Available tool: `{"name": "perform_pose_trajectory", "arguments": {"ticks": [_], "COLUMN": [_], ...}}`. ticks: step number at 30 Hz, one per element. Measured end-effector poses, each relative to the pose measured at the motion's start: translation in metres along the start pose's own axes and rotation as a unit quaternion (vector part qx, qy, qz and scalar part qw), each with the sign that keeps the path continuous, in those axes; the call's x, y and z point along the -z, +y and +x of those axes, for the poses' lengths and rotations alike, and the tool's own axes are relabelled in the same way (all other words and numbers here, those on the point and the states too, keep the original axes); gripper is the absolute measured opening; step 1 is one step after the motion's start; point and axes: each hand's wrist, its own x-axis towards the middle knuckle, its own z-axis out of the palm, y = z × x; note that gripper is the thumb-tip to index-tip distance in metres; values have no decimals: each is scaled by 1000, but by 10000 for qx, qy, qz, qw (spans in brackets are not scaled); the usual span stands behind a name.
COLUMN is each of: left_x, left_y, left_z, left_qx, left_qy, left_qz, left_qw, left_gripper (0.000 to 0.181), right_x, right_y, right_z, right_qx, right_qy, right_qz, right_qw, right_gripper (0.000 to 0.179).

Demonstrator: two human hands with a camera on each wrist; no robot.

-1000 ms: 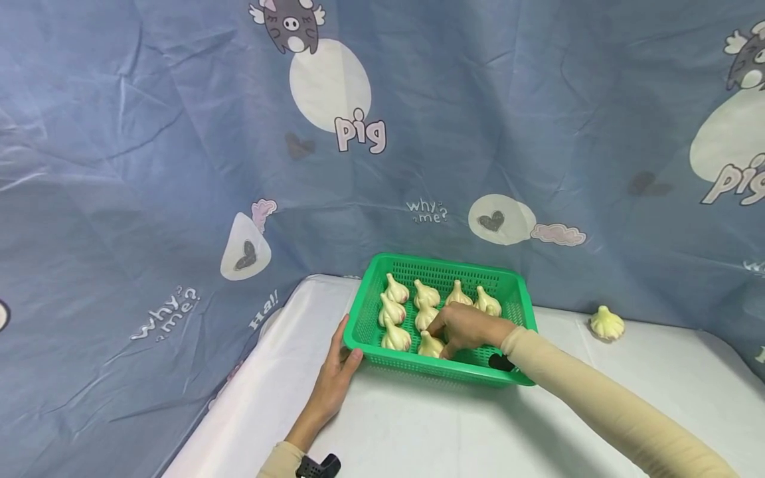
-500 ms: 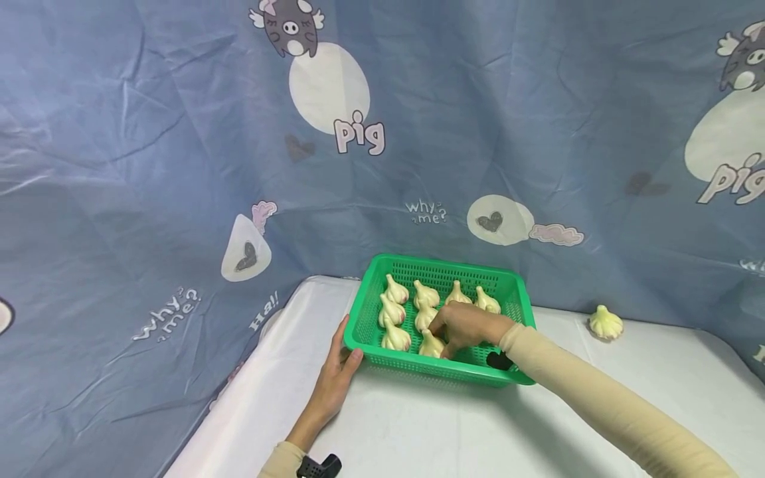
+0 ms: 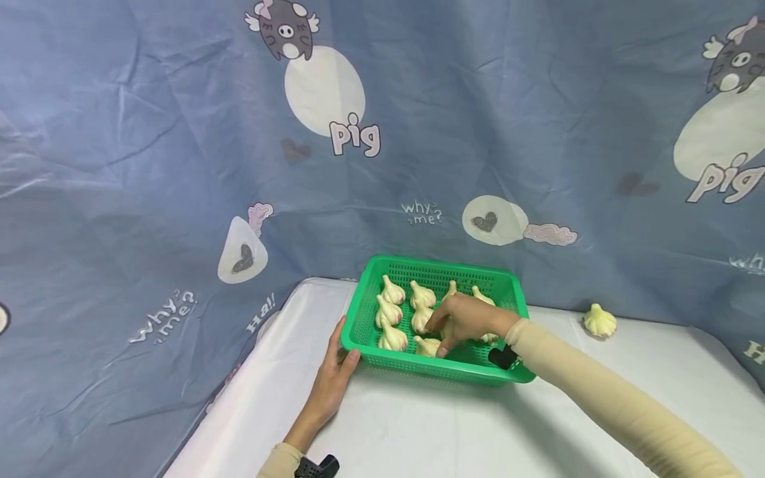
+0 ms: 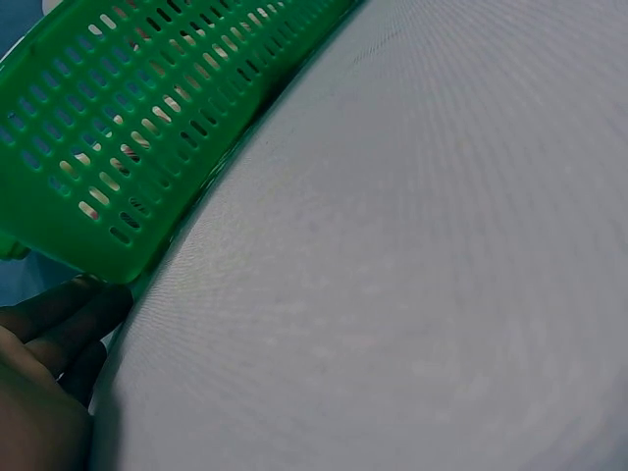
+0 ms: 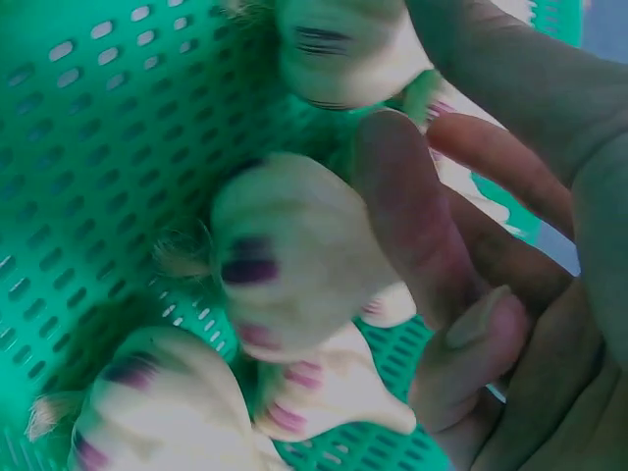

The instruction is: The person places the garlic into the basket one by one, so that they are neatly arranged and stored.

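Observation:
Several pale garlic bulbs (image 3: 392,337) sit in rows in a green plastic basket (image 3: 418,364). My right hand (image 3: 469,320) is inside the basket, with thumb and fingers curled at a garlic bulb (image 3: 426,346) by the front wall. In the right wrist view this garlic bulb (image 5: 343,49) lies between thumb and finger. One finger there lies against a neighbouring bulb (image 5: 294,255), hiding its neck. My left hand (image 3: 331,382) rests at the basket's left front corner, fingers along the outside and thumb near the rim. The left wrist view shows those fingers beside the basket wall (image 4: 128,147).
One more garlic bulb (image 3: 599,321) lies on the white tabletop (image 3: 412,431), right of the basket. Behind the table hangs a blue curtain (image 3: 382,179) printed with pigs and words. The basket stands close to it.
My right hand has shifted slightly, and the front bulb's neck now tilts more to the left. More of a bulb shows beneath the wrist. The left hand stays at the corner.

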Motion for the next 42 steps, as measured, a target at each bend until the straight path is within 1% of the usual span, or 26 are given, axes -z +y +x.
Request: {"name": "perform_pose_trajectory", "arguments": {"ticks": [4, 6, 7, 10, 13, 17, 19, 21, 25, 27, 31, 35, 38, 42], "left_x": [0, -1, -1, -2, -2, -1, 0, 2, 5, 7, 9, 8, 6, 3], "left_y": [2, 3, 4, 4, 5, 5, 4, 4, 4, 5, 6, 6, 6, 6], "left_z": [1, 1, 1, 1, 0, 0, 1, 1, 2, 2, 3, 2, 2, 0], "left_qx": [-3, 30, 42, 66, 61, 66, 53, 48, 27, 22, 4, 51, 75, 65], "left_qy": [18, -2, -8, -17, 0, 1, -18, -12, -23, -19, -9, -34, -78, -72], "left_qz": [46, 70, 75, 76, 63, 48, 65, 86, 94, 100, 124, 71, 34, 18], "left_qw": [10000, 10000, 10000, 9999, 10000, 10000, 10000, 10000, 9999, 9999, 9999, 10000, 9999, 10000], "left_gripper": [68, 68, 68, 68, 67, 67, 67, 67, 67, 67, 67, 66, 67, 67], "right_x": [10, 17, 20, 30, 41, 53, 57, 61, 65, 64, 61, 57, 52, 41], "right_y": [4, 6, 6, 9, 13, 24, 31, 37, 52, 61, 81, 98, 109, 122], "right_z": [-9, -15, -19, -33, -50, -79, -97, -114, -148, -163, -188, -211, -227, -242], "right_qx": [367, 437, 395, 133, -233, -721, -950, -1173, -1704, -2036, -2720, -3249, -3496, -3713], "right_qy": [426, 721, 869, 1397, 1992, 2635, 2872, 3023, 3151, 3119, 3030, 2870, 2677, 2413], "right_qz": [234, 390, 503, 775, 732, 202, -67, -317, -606, -720, -956, -1100, -1154, -1093], "right_qw": [9981, 9957, 9942, 9871, 9770, 9618, 9531, 9454, 9317, 9252, 9083, 8944, 8904, 8899], "right_gripper": [49, 44, 42, 35, 24, 16, 18, 23, 36, 41, 53, 64, 71, 79]}}
